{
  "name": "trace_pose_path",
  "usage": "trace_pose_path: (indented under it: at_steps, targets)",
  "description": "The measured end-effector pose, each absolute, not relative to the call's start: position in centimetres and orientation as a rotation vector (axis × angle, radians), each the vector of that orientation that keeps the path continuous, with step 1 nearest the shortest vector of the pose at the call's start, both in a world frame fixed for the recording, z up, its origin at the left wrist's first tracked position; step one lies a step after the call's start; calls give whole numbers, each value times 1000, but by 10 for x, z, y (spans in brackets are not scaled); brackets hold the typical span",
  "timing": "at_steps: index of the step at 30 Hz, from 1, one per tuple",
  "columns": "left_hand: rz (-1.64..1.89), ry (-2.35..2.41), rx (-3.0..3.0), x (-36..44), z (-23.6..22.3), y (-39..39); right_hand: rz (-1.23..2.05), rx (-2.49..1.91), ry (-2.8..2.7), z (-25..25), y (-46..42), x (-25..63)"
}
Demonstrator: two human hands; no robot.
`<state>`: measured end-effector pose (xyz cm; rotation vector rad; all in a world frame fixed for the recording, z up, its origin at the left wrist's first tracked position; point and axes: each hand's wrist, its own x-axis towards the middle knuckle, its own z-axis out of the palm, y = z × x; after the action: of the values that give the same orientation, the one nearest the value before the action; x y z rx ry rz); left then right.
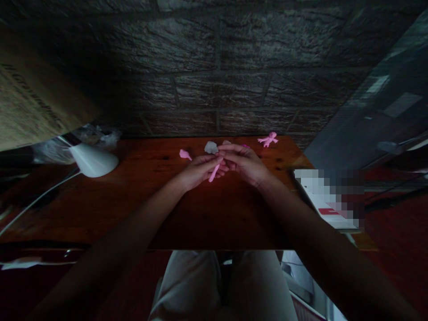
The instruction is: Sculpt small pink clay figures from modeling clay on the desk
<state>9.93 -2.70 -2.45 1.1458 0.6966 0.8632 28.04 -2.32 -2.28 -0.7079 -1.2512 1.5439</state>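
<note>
A slim pink strip of what looks like modelling clay hangs down between my two hands, over the middle of the table. My left hand is closed, its thumb and fingers pinching the strip near its upper end. From the right, my right hand meets it there, thumb and forefinger closed at the same end. Just behind the fingertips lies a whitish lump. To the left of my left hand rests a pink piece with a narrow tail. A small pink figure with spread limbs is at the back right.
The wooden table backs onto a dark brick-patterned wall. At left stand a white cone-shaped lamp with a cord and a brown cardboard box. A white-and-red item, partly pixelated, lies near the right edge.
</note>
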Motion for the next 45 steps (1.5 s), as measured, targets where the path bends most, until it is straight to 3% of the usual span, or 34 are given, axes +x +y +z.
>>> trace_pose_path:
  at_steps: [45]
  targets:
    - [970,821,1285,100,-24,-28,1425,-827,-1207,-19,-25,279]
